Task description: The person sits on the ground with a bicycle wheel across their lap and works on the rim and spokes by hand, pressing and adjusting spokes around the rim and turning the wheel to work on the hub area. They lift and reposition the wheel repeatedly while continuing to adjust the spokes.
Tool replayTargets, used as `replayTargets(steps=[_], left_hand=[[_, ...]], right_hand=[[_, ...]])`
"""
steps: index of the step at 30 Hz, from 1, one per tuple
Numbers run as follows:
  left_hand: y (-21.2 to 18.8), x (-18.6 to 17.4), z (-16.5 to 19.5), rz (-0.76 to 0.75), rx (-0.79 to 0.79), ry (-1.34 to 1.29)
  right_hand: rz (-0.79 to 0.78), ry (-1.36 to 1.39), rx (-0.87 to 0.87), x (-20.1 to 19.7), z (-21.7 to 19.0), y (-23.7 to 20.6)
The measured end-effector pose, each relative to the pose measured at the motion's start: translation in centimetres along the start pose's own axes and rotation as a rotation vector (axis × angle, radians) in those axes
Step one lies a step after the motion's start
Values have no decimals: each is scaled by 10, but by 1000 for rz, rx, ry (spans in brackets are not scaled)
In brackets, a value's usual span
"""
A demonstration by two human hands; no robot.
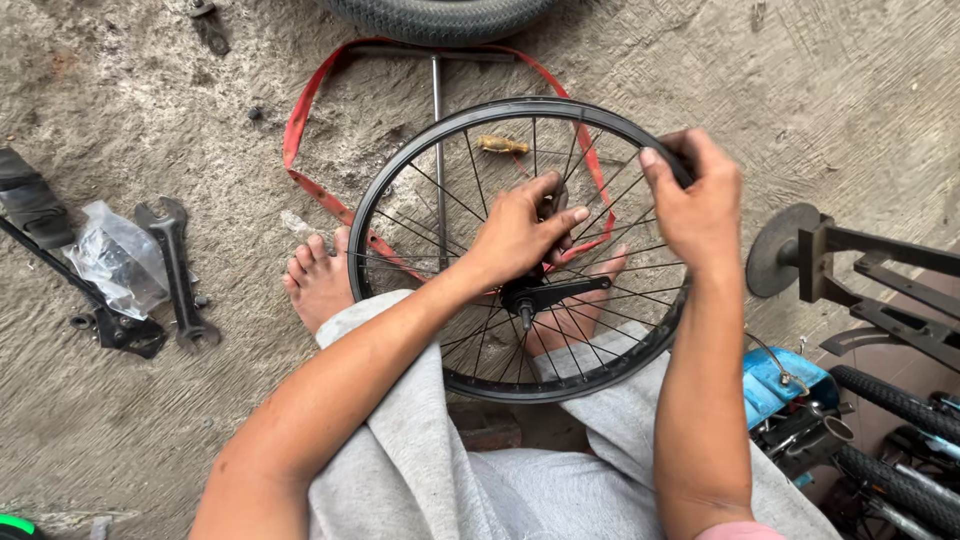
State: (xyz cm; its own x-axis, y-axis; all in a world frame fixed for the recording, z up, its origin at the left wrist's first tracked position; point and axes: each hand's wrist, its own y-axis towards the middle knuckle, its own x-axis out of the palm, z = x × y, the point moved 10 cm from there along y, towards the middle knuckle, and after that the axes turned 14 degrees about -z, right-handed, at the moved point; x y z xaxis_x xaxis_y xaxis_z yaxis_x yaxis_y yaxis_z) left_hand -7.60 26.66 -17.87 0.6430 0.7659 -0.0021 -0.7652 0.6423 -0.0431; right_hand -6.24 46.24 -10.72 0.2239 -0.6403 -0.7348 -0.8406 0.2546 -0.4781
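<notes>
A black spoked bicycle wheel rim [420,160] stands tilted between my knees over the concrete floor. My left hand [520,232] is closed around the hub at the wheel's centre, fingers wrapped on a small dark part there. A black arm [560,292] sticks out from the hub just below that hand. My right hand [695,200] grips the rim at its upper right edge. My bare feet [320,280] rest on the floor behind the spokes.
A red rim strip [300,130] loops on the floor behind the wheel, beside a thin metal rod [438,120]. Wrenches [175,270] and a plastic bag [115,255] lie at the left. A tyre [440,15] lies at the top. Bicycle parts [860,300] crowd the right.
</notes>
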Motion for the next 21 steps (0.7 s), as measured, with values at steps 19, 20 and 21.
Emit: replayTargets(steps=[19, 20, 21], left_hand=[[-13, 8, 13, -274, -115, -287], [-13, 7, 8, -274, -142, -276], [-12, 6, 4, -274, -168, -264]], right_hand=[[51, 38, -194, -14, -33, -32], [50, 39, -202, -13, -32, -30], [50, 40, -212, -12, -32, -28]])
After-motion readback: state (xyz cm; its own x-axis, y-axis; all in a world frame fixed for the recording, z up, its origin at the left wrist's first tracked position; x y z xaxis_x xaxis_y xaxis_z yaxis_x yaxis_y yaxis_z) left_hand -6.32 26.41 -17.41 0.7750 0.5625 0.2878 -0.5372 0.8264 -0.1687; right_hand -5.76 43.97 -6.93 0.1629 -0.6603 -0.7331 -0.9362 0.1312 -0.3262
